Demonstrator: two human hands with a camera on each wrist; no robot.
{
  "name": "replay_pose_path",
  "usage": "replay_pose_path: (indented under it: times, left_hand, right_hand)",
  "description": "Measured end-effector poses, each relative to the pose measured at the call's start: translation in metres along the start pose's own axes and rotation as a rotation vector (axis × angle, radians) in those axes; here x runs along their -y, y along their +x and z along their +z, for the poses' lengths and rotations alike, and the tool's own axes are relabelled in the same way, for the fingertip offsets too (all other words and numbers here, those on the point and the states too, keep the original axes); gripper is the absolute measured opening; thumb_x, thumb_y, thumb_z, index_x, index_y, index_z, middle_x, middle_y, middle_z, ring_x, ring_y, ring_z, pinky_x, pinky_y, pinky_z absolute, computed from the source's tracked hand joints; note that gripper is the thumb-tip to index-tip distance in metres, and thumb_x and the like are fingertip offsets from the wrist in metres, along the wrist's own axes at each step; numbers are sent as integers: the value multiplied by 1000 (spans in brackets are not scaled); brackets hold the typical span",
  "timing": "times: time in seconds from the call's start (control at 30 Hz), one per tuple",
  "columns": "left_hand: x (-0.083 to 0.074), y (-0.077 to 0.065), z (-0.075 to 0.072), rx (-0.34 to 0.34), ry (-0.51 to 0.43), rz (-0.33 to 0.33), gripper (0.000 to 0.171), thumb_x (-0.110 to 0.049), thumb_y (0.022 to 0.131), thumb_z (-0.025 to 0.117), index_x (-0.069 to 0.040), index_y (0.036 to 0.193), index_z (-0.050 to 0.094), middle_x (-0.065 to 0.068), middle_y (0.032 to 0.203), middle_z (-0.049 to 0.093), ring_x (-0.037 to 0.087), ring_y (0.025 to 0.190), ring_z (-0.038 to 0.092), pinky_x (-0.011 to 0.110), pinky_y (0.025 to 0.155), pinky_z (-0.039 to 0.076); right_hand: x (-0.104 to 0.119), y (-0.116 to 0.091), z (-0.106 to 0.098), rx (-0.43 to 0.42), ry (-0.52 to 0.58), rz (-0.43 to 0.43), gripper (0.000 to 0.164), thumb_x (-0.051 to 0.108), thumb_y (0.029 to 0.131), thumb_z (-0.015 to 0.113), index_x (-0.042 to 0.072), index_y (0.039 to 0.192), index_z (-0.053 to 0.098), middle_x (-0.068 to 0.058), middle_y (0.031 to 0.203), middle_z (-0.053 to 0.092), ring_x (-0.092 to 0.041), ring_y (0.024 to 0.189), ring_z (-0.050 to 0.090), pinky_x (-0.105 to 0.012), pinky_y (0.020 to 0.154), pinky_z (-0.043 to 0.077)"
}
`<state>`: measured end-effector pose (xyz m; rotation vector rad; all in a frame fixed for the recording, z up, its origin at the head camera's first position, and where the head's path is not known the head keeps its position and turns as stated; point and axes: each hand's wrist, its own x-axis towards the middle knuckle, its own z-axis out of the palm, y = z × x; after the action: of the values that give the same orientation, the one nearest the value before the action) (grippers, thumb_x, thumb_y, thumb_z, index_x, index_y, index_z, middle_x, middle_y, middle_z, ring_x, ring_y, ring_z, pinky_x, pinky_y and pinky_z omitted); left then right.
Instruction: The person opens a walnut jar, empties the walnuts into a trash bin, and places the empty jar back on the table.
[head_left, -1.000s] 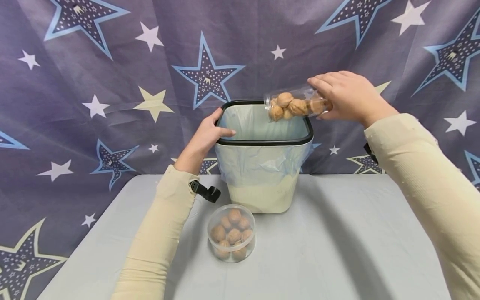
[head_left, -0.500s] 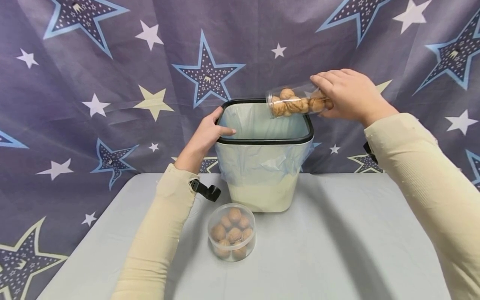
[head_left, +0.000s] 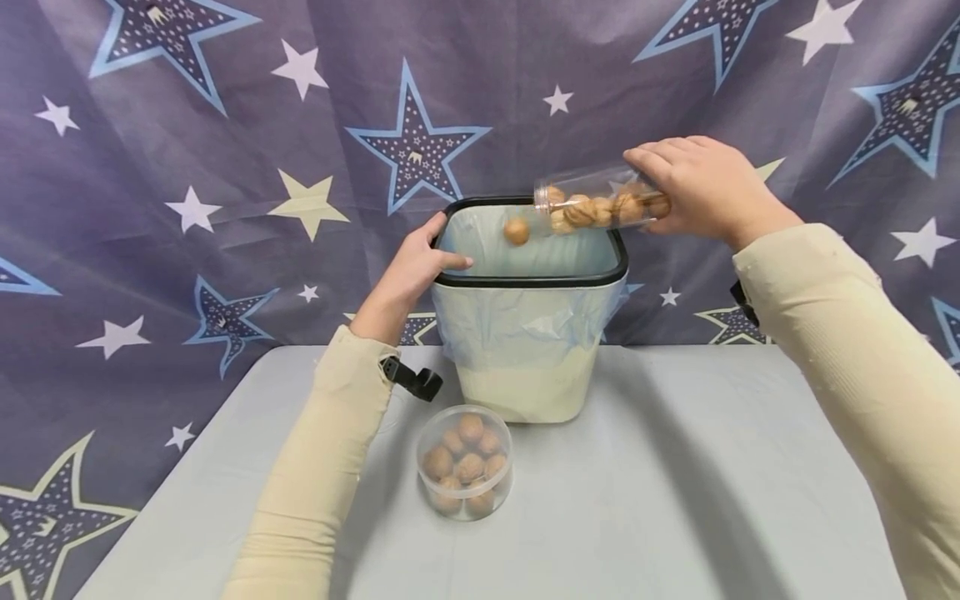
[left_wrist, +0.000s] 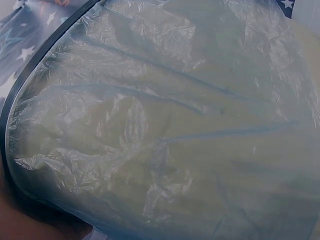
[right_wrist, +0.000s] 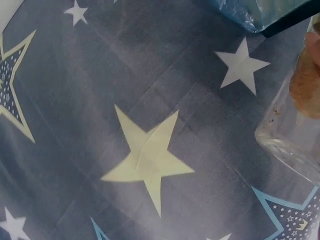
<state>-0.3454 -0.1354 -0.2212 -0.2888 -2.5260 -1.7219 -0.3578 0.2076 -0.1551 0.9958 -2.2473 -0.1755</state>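
In the head view my right hand (head_left: 693, 183) grips the base end of a clear plastic jar (head_left: 600, 198) that lies nearly level over the bin, its mouth toward the left. Several walnuts (head_left: 588, 212) lie along the inside of the jar. One walnut (head_left: 516, 231) is outside the mouth, in the air over the opening. My left hand (head_left: 412, 267) holds the left side of the trash bin's (head_left: 525, 383) black rim, its thumb over the inside. A bluish plastic bag (left_wrist: 165, 125) lines the bin and hangs over its outside. The jar's base (right_wrist: 287, 145) shows in the right wrist view.
A round clear tub (head_left: 465, 496) with several walnuts stands on the pale table (head_left: 637, 517), in front of the bin and close to my left forearm. Behind the table hangs a star-patterned curtain (head_left: 247, 167).
One walnut has left the jar's mouth and is in the air over the bin. The jar has shifted slightly right, and the walnuts inside have moved. My left hand keeps its place on the rim.
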Motion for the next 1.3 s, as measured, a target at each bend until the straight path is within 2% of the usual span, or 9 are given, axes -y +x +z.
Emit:
replay_pose_path:
  times: [0.3, 0.9, 1.17, 1.3]
  left_hand:
    - [2, 1, 1, 10, 5, -4, 86, -5, 82, 66, -8, 151, 15, 3, 158, 13, 14, 144, 6, 31, 116, 15]
    - [4, 1, 0, 10, -4, -4, 85, -6, 83, 66, -9, 151, 15, 2, 158, 13, 14, 144, 6, 32, 116, 15]
    - [2, 0, 0, 7, -5, 6, 86, -4, 82, 66, -8, 151, 15, 3, 158, 13, 14, 144, 6, 31, 116, 15]
    - [1, -1, 0, 5, -3, 13, 86, -4, 82, 66, -7, 151, 14, 4, 158, 12, 14, 144, 6, 31, 116, 14]
  right_hand:
    - [3, 1, 1, 10, 28, -18, 79, 16, 60, 81, -5, 129, 49, -24, 122, 58, -40, 112, 52, -52, 97, 39]
    - [3, 1, -3, 3, 0, -42, 80, 15, 59, 82, -5, 129, 49, -24, 122, 57, -39, 112, 52, -51, 96, 39]
    - [3, 3, -2, 2, 27, -81, 80, 15, 58, 82, -5, 129, 49, -23, 123, 57, -39, 112, 52, -52, 97, 39]
    - [6, 5, -4, 20, -18, -47, 81, 15, 58, 83, -6, 129, 49, -24, 122, 57, -39, 112, 52, -52, 96, 39]
